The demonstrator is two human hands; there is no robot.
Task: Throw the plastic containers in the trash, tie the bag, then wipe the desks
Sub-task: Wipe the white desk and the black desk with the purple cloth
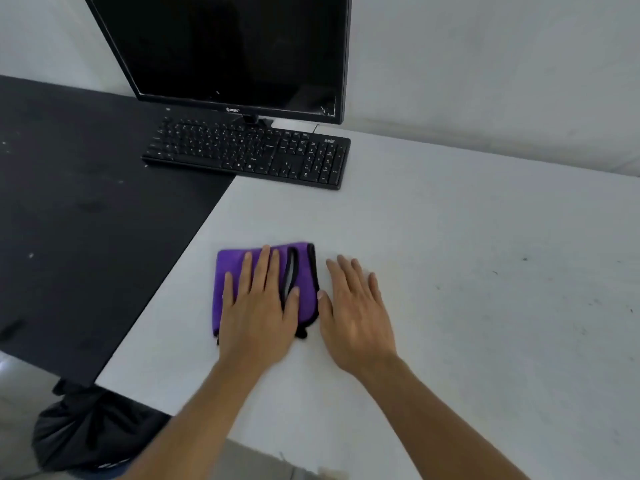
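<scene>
Nearest me, on the floor under the desk corner, sits a black plastic trash bag (86, 431). Its neck is gathered as if tied, so I judge the binning and tying done; no plastic containers are in sight. Wiping is the step in hand.

The person's left hand (258, 306) lies flat, fingers straight and spread, pressing a folded purple microfibre cloth with black edging (230, 268) onto the white matte desk (450, 220). The right hand (356, 313) rests open-palmed on the bare top just beside the cloth, gripping nothing.

Dark specks show farther right, so the next move probably calls for a firm sweep that way. To the left lies the speckled black desk (86, 202), seemingly unwiped. Beyond, a black computer keyboard (249, 154) straddles both desks before a dark flat monitor (235, 46); the cloth must work round them.
</scene>
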